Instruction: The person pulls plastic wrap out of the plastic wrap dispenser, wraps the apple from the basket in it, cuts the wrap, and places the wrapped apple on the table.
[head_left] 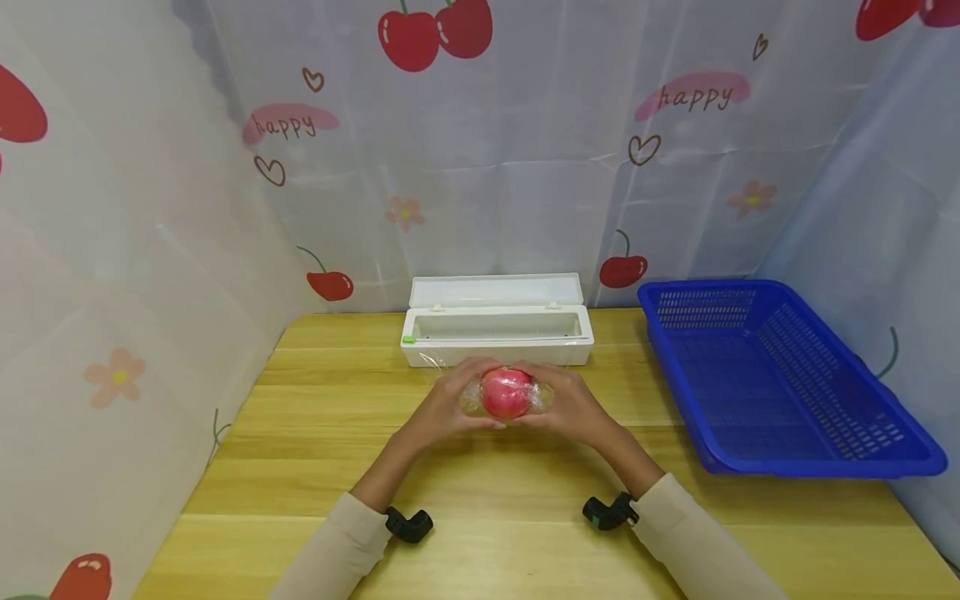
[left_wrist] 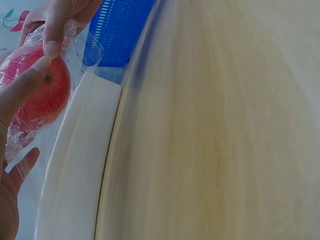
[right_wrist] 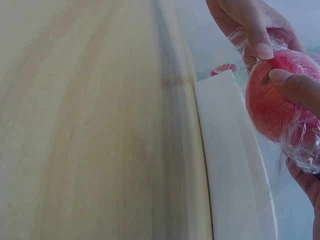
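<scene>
Red film-wrapped apple (head_left: pixel 507 392) sits between left hand (head_left: pixel 448 408) and right hand (head_left: pixel 572 406), both grips holding it.

My head camera looks forward and down across the table (head_left: pixel 480 533). My wrist cameras sit low and close, facing along the tabletop. All three views share the wrapped apple (head_left: pixel 506 392) and white box (head_left: pixel 497 329).
</scene>
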